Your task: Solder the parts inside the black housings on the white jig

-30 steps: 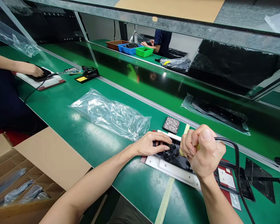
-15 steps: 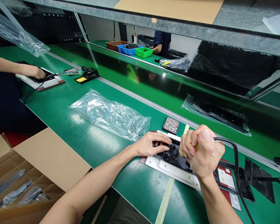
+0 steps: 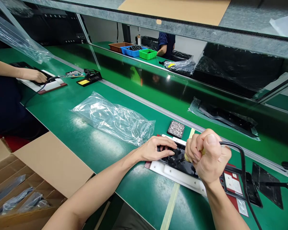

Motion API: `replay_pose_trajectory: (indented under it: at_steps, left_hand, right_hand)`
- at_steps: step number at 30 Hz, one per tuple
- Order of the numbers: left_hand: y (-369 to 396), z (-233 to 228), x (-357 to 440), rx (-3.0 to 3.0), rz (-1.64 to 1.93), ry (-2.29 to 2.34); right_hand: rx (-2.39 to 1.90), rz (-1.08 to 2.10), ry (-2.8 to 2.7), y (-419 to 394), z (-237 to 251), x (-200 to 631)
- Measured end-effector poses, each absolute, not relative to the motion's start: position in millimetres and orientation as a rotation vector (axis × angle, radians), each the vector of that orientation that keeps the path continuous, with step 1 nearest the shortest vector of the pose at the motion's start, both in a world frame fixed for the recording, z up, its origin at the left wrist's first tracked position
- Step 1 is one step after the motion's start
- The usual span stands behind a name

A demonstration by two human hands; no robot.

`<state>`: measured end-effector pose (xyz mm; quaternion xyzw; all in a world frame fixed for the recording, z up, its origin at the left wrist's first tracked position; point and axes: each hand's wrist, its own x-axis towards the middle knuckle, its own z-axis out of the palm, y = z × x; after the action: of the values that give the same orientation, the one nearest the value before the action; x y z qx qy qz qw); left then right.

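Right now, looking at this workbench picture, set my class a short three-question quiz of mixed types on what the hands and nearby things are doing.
1. True or false: the left hand rests on the black part lying in the white fixture.
2. What does the right hand grip? A) a corded tool B) a blue bin C) a cardboard box
3. Fill in: just beyond the fixture sits a small black tray of ____.

Key: 1 true; 2 A; 3 screws (tiny metal pieces, too small to tell for sure).
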<state>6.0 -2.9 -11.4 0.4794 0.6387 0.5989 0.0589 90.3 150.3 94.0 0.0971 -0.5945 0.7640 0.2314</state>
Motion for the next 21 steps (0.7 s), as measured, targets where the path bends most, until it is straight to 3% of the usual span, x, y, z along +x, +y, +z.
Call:
replay_pose_trajectory:
  at_steps: [21]
  left_hand:
    - [-4.9, -10.6, 5.4, 1.453, 1.790, 1.939]
  right_hand:
    - [0.298, 2.085, -1.626, 150.5, 90.1, 90.4]
